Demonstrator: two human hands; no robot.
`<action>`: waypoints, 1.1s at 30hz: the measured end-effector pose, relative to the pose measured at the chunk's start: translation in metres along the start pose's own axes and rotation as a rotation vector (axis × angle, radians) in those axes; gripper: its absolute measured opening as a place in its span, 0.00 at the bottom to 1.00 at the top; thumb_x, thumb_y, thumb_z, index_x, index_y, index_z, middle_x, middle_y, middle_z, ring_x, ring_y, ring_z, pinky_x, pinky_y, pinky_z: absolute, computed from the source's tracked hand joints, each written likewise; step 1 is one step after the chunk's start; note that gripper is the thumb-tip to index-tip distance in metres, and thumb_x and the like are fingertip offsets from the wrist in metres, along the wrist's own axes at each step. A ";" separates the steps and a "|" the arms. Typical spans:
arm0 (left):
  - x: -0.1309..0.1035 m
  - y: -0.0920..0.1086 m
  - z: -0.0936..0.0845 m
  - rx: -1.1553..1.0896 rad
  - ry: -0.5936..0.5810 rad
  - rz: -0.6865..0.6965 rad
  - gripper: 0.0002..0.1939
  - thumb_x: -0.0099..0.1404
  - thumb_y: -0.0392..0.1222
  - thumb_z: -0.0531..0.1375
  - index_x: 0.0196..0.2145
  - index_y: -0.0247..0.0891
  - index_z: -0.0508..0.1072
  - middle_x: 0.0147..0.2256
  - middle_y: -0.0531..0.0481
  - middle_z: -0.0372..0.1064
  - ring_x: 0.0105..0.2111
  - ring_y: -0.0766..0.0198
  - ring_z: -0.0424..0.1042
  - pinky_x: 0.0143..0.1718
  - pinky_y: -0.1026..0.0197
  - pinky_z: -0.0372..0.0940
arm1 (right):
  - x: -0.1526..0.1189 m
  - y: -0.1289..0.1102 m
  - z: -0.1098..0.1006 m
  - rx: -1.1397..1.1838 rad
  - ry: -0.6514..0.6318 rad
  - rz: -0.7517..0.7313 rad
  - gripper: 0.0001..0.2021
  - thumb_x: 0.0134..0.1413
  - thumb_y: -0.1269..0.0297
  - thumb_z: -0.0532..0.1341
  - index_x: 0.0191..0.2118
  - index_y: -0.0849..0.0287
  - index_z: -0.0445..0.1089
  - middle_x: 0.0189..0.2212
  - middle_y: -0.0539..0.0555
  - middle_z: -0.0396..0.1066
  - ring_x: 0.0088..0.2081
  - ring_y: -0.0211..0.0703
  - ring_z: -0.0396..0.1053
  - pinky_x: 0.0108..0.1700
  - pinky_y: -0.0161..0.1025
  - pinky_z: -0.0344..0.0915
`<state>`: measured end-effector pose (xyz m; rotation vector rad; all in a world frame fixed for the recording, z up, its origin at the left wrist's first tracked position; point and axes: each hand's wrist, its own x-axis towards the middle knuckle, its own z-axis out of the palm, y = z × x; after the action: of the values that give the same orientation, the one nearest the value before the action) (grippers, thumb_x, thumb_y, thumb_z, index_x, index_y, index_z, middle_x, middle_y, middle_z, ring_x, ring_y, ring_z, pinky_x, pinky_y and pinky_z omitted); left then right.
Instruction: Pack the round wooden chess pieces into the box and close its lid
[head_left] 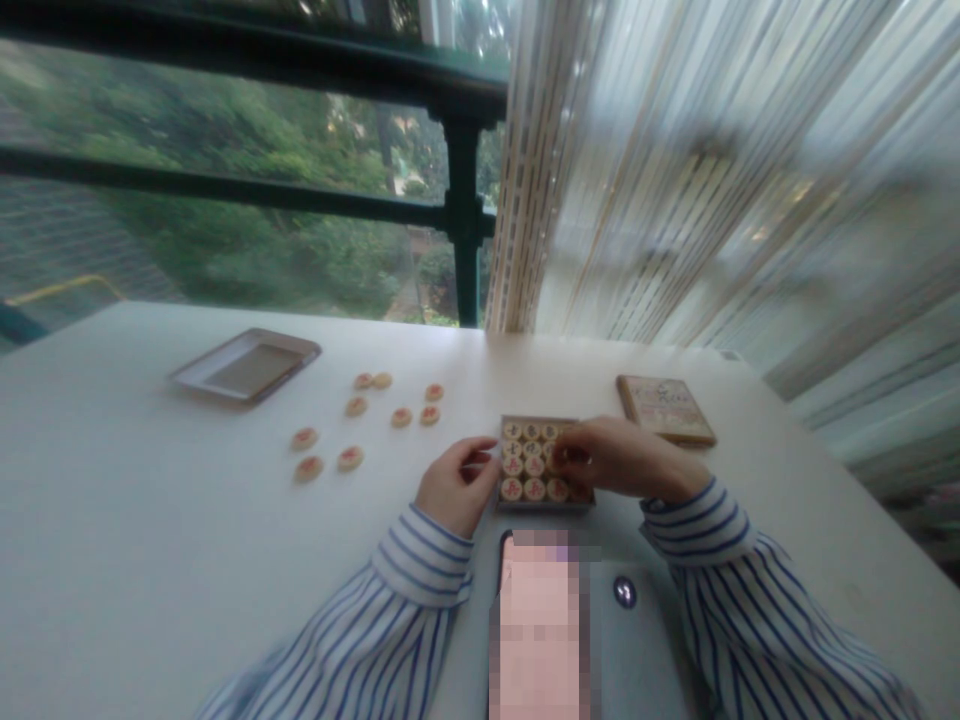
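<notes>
A small open box (546,508) lies on the table before me, filled with rows of round wooden xiangqi pieces (534,488) bearing red and black characters. At its left wall, my left hand (456,485) has curled fingers with the tips against the edge, holding the box. My right hand (626,455) reaches over the right side with fingers pinched together at a xiangqi piece, which they mostly hide. Those fingers also cover part of the right-hand columns. Several loose xiangqi pieces (349,458) with red marks lie scattered on the left.
A shallow tray-like lid (247,395) sits at the back left of the white table (187,560). Beyond the box to the right is a flat decorated box (667,408). Nearest me are a blurred-out phone (536,630) and a pale flat object with a round dark emblem (625,592).
</notes>
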<state>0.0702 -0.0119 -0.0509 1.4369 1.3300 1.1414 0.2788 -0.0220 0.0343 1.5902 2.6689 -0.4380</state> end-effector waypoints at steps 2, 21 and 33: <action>0.000 -0.001 0.000 0.008 -0.008 0.000 0.17 0.49 0.47 0.61 0.36 0.36 0.74 0.28 0.46 0.73 0.27 0.61 0.72 0.33 0.58 0.68 | 0.001 0.000 0.000 -0.004 -0.010 0.008 0.10 0.52 0.62 0.55 0.34 0.56 0.72 0.28 0.53 0.73 0.28 0.37 0.66 0.29 0.33 0.56; 0.001 -0.004 -0.001 0.082 -0.035 0.046 0.17 0.50 0.47 0.59 0.37 0.35 0.74 0.30 0.46 0.73 0.28 0.60 0.73 0.34 0.56 0.69 | 0.002 -0.004 -0.003 -0.016 -0.074 0.027 0.11 0.52 0.63 0.54 0.36 0.57 0.73 0.30 0.53 0.73 0.29 0.38 0.67 0.31 0.33 0.57; 0.001 -0.004 -0.001 0.080 -0.037 0.035 0.17 0.50 0.47 0.59 0.37 0.35 0.73 0.30 0.46 0.73 0.28 0.61 0.73 0.33 0.57 0.69 | 0.002 -0.004 -0.003 -0.017 -0.087 0.019 0.11 0.52 0.63 0.54 0.35 0.57 0.73 0.30 0.54 0.73 0.30 0.38 0.67 0.32 0.33 0.57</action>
<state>0.0685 -0.0107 -0.0545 1.5374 1.3419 1.0899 0.2750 -0.0213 0.0373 1.5528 2.5853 -0.4716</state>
